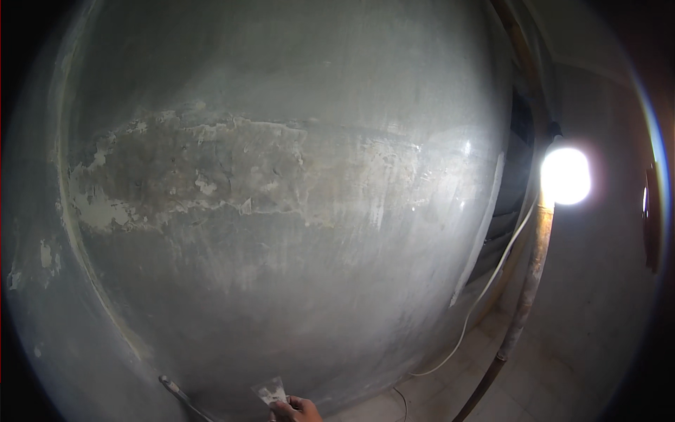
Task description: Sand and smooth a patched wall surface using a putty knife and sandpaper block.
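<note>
A scraper with a flat, putty-smeared blade [268, 390] is held at the bottom edge by my right hand [298, 411], fingers closed around it and blade angled up and left. Facing me is a grey plastered wall [337, 267] with a broad horizontal band of rough, flaking patch [183, 165] across its upper middle. My left hand is out of view.
A glowing bulb [566, 174] is fixed on a worn upright pole [529, 288] at the right, with a white cable [464, 330] beside it. Behind are a dark louvred opening [500, 232] and tiled floor [534, 380]. A slim rod [179, 392] sits at lower left.
</note>
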Motion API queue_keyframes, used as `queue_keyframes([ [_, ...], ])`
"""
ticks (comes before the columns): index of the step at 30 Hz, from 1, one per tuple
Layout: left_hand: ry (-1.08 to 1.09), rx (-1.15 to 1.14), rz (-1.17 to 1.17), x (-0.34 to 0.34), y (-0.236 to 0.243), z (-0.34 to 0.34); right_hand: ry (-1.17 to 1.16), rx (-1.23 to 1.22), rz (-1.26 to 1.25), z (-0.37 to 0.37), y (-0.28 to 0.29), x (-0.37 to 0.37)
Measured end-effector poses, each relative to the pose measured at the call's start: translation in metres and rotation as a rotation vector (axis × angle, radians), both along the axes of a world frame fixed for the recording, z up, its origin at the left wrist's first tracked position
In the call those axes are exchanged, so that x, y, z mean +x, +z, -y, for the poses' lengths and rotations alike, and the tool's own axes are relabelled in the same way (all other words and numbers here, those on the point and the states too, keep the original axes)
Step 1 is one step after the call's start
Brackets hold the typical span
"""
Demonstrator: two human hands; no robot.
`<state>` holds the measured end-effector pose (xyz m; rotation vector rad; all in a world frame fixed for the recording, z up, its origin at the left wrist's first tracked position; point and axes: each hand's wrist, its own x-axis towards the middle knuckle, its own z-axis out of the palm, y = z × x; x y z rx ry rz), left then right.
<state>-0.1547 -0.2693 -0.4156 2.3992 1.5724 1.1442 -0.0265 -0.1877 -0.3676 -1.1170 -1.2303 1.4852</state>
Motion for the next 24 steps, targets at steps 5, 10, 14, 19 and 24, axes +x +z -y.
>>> queue_keyframes([
  [5, 0.203, 0.336, 0.228, 0.001, -0.009, 0.003, 0.094, 0.039, -0.02, 0.008, 0.013, -0.021],
  [10, 0.085, 0.422, 0.247, -0.002, 0.017, 0.011, 0.135, 0.125, 0.169, 0.026, 0.056, -0.013],
  [14, 0.028, 0.378, 0.17, -0.005, 0.051, 0.005, 0.133, 0.241, 0.08, 0.02, 0.039, -0.008],
  [19, -0.009, 0.319, -0.052, 0.016, 0.118, -0.03, -0.127, 0.411, 0.23, -0.003, 0.079, 0.017],
  [24, -0.212, 0.774, -0.073, 0.05, 0.225, -0.082, -0.313, 0.511, 0.239, -0.018, 0.148, 0.056],
])
